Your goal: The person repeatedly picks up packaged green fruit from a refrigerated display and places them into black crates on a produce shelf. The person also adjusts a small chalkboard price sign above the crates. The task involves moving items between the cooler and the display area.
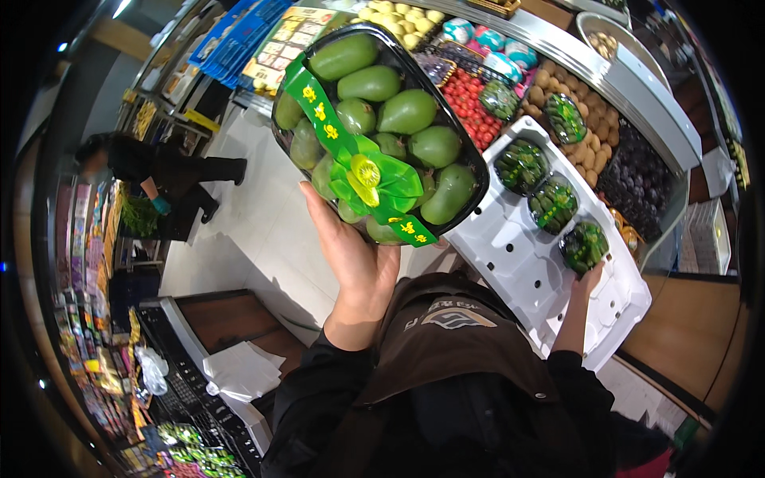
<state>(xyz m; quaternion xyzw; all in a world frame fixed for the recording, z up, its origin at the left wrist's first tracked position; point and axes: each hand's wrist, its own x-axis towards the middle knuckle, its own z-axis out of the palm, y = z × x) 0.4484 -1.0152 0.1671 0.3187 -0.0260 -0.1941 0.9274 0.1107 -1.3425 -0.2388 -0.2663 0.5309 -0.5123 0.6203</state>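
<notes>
My left hand (355, 260) holds up a black plastic punnet of green kiwi berries (412, 110), close to the camera and tilted. A green paper band (320, 107) with yellow writing and a kiwi-flower motif runs across its clear cover. Over at the right, my right hand (588, 281) grips the near end of a smaller-looking banded punnet (583, 242); its fingers are partly hidden. That punnet is at the right side of a white moulded tray (508, 287). Two similar punnets, a middle one (553, 204) and a far one (521, 167), sit in the same tray.
Behind the tray, a fruit display holds cherry tomatoes (469, 104), brown kiwifruit (580, 143) and dark plums (636, 173). Another banded punnet (565, 118) rests on the kiwifruit. To the left, a person (173, 167) stands on the pale floor (257, 197). Blue crates (239, 45) are stacked beyond.
</notes>
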